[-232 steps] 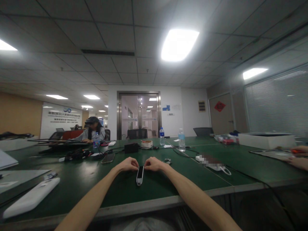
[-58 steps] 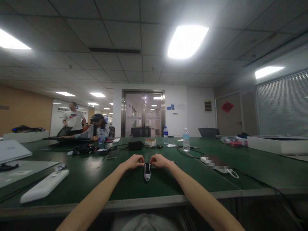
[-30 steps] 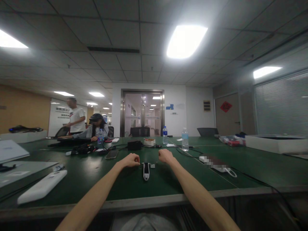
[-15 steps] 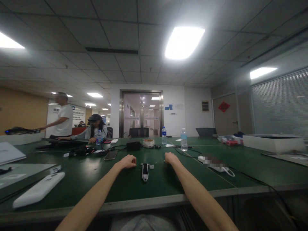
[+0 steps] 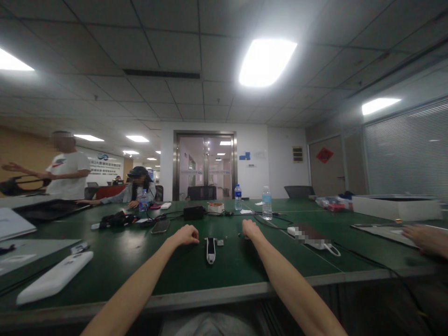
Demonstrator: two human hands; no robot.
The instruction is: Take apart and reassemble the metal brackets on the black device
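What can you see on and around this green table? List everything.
table: one, green, fills the foreground
slim device: one, black and white, flat between the hands
small piece: one, grey, just right of the device
water bottles: two, clear, far middle
phone: one, dark, behind the left hand
long casing: one, white, near left
power strip: one, white, right of centre
flat box: one, white, far right
people: two, seated and standing, far left
another person's hand: one, right edge
left hand: fingers curled, left of the device, apart
right hand: right of the device, apart
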